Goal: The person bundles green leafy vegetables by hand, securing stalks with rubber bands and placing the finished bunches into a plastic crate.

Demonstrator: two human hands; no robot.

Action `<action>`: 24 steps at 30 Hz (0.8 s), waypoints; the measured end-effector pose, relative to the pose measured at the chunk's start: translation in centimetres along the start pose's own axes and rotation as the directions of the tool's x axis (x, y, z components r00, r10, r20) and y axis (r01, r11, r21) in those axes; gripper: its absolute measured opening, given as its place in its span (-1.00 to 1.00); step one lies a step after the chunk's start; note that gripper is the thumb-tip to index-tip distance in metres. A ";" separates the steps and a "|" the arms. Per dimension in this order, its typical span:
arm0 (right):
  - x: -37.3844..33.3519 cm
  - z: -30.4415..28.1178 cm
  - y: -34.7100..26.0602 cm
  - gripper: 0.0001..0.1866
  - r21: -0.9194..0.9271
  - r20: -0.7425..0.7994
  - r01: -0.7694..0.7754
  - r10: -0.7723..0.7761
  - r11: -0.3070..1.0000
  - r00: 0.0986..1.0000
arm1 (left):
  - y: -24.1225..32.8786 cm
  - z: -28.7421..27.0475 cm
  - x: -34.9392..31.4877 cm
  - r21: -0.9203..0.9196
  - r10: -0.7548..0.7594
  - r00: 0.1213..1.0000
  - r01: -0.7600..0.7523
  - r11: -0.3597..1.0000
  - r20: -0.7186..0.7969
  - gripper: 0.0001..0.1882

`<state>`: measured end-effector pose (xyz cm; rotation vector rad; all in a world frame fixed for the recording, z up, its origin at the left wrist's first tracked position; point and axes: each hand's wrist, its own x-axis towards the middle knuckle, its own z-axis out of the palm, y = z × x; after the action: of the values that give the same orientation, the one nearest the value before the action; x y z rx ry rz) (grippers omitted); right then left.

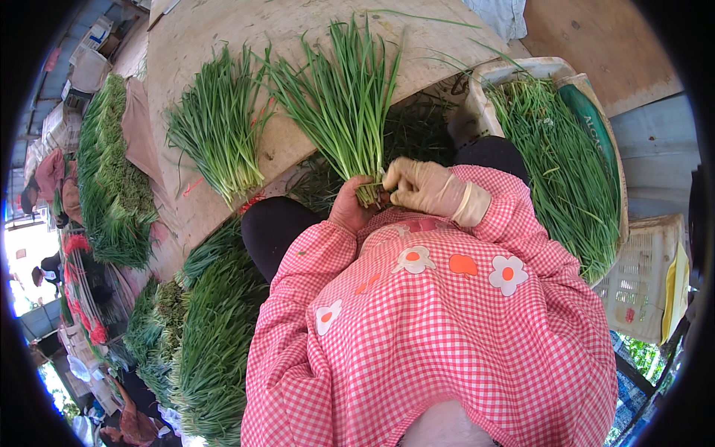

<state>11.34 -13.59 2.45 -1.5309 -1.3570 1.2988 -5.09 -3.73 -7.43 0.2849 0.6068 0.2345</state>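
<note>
My left hand (pixel 351 204) is bare and closed around the lower stalks of a bunch of garlic chives (pixel 344 104), close in front of my body. The long green leaves fan out away from me, and the pale cut ends show just below my grip. My right hand (pixel 424 185) wears a pale, thin glove. Its bent fingers pinch together beside the stalks, touching the bunch near a pale stem; what they hold is hidden. A second bunch of chives (pixel 219 123) lies on the wooden table (pixel 246 30) to the left, its pale ends toward me.
A white crate (pixel 477 97) full of chives stands at my right, above another pale plastic crate (pixel 640 276). Large heaps of chives (pixel 216 343) lie at my left, with another pile (pixel 115 179) farther off. Red ties (pixel 192 186) lie on the table. Loose leaves lie under its near edge.
</note>
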 end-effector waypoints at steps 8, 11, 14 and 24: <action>2.5 1.4 3.4 -0.55 -0.611 -0.067 0.249 -0.362 0.751 0.930 | 0.3 0.8 -0.1 -0.090 -0.007 0.999 0.011 0.996 0.052 -0.71; 2.7 1.7 3.1 -0.69 -0.557 -0.037 0.214 -0.281 0.802 0.959 | 0.5 0.6 0.1 -0.112 -0.024 0.999 0.027 0.993 0.033 -0.66; 3.0 1.8 3.8 -0.81 -0.464 -0.059 0.210 -0.267 0.860 0.962 | 0.1 0.3 0.5 -0.065 -0.027 0.998 0.031 0.997 0.054 -0.66; 2.4 2.9 3.1 -0.90 0.043 0.227 -0.048 0.037 0.998 0.973 | -0.8 0.6 0.5 0.161 0.087 0.994 -0.076 0.984 -0.065 -0.83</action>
<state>9.22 -12.21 -1.71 -1.4200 -1.4276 1.5609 -4.22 -4.43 -7.46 0.4565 0.6872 0.2766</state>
